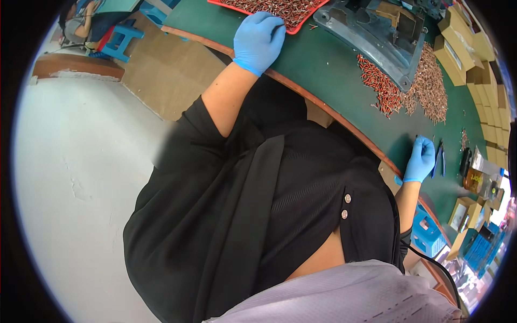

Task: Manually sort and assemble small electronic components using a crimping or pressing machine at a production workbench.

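My left hand (259, 42), in a blue glove, is at the near edge of a red tray (309, 18) heaped with small reddish-brown parts (293, 9). Its fingers are curled together, and whatever they hold is hidden. Farther right, my right hand (421, 159), also gloved in blue, rests low over the green table (328, 70) near its front edge. Thumb and fingertips are pressed together there; anything between them is too small to name. Just right of that hand lies a blue-handled hand tool (440, 160).
A dark grey plastic frame (377, 51) stands beside piles of small orange-red pieces (379, 89) and copper-brown pieces (432, 89). Cardboard boxes (455, 46) line the far right side. Blue stools (123, 40) stand on the floor, with a person (81, 27) at far left.
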`<state>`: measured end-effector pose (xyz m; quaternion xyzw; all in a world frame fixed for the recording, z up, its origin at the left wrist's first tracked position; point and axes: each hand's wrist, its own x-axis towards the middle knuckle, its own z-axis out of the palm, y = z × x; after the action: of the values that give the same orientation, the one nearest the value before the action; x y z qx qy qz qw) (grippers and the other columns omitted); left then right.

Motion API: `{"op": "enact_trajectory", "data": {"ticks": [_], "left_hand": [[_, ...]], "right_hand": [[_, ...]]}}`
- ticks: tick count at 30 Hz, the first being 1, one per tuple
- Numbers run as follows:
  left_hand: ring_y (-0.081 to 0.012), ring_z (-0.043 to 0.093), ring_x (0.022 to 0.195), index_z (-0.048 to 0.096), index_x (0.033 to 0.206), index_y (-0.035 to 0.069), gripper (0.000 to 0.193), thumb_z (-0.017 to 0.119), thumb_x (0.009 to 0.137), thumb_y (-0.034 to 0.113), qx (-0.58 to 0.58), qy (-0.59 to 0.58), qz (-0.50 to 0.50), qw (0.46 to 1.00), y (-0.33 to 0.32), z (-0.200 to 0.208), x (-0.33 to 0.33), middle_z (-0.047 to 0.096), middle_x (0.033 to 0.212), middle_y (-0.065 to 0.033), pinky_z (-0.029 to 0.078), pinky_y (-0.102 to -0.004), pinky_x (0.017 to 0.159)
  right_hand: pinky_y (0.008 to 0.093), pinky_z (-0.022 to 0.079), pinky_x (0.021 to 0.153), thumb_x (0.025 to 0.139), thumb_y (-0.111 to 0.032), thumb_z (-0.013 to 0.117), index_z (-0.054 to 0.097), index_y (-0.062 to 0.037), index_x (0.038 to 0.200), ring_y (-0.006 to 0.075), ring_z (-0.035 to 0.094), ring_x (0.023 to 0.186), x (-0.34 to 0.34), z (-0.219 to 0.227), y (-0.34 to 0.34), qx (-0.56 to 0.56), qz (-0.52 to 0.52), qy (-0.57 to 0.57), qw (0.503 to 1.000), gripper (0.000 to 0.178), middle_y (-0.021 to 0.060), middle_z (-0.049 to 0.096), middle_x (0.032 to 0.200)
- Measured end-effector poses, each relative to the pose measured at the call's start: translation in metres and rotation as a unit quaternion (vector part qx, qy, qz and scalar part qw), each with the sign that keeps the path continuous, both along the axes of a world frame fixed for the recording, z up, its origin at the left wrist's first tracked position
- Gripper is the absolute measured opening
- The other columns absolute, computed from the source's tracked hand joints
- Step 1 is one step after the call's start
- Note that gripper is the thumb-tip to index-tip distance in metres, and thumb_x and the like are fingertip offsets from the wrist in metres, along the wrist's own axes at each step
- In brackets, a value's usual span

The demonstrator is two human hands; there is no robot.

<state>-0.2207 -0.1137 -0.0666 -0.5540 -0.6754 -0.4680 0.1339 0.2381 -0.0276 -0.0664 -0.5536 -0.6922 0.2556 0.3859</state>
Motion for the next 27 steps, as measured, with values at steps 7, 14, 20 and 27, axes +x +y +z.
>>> {"op": "enact_trajectory", "data": {"ticks": [7, 14, 20, 27], "left_hand": [[-0.028, 0.053, 0.092, 0.064, 0.076, 0.011, 0.011, 0.061, 0.075, 0.022, -0.08, 0.248, 0.043, 0.965, 0.003, 0.039, 0.024, 0.059, 0.091, -0.0058, 0.04, -0.0431, 0.076], [-0.0283, 0.053, 0.101, 0.071, 0.097, 0.005, 0.024, 0.058, 0.079, 0.014, -0.339, 0.354, 0.016, 0.872, 0.005, 0.041, 0.032, 0.067, 0.099, -0.0094, 0.036, -0.0458, 0.085], [-0.0269, 0.054, 0.102, 0.072, 0.096, 0.007, 0.023, 0.059, 0.078, 0.013, -0.352, 0.354, -0.013, 0.866, -0.021, 0.043, 0.019, 0.068, 0.1, -0.007, 0.036, -0.0456, 0.088], [-0.0289, 0.059, 0.091, 0.065, 0.078, 0.011, 0.011, 0.058, 0.079, 0.02, -0.22, 0.163, 0.162, 0.948, -0.043, 0.062, -0.068, 0.063, 0.092, -0.0099, 0.045, -0.0445, 0.081]], "right_hand": [[0.0217, 0.046, 0.066, 0.088, -0.012, 0.063, 0.065, 0.0, 0.09, 0.0057, 0.053, 0.069, -0.026, -0.003, -0.031, 0.032, -0.029, -0.111, 0.993, 0.012, -0.0008, 0.063, 0.076], [0.0253, 0.048, 0.061, 0.086, -0.015, 0.065, 0.067, -0.0022, 0.089, 0.0084, 0.055, 0.062, -0.042, -0.003, -0.07, 0.072, -0.062, -0.201, 0.975, 0.014, 0.0027, 0.064, 0.07], [0.035, 0.05, 0.062, 0.084, -0.02, 0.064, 0.067, -0.0073, 0.085, 0.0225, 0.06, 0.061, -0.059, -0.002, -0.093, 0.1, -0.051, -0.301, 0.947, 0.013, 0.0083, 0.064, 0.07], [0.0326, 0.05, 0.064, 0.084, -0.017, 0.064, 0.067, -0.0061, 0.089, 0.0191, 0.061, 0.064, -0.058, 0.005, -0.1, 0.087, -0.037, -0.318, 0.943, 0.012, 0.0088, 0.065, 0.074]]}}
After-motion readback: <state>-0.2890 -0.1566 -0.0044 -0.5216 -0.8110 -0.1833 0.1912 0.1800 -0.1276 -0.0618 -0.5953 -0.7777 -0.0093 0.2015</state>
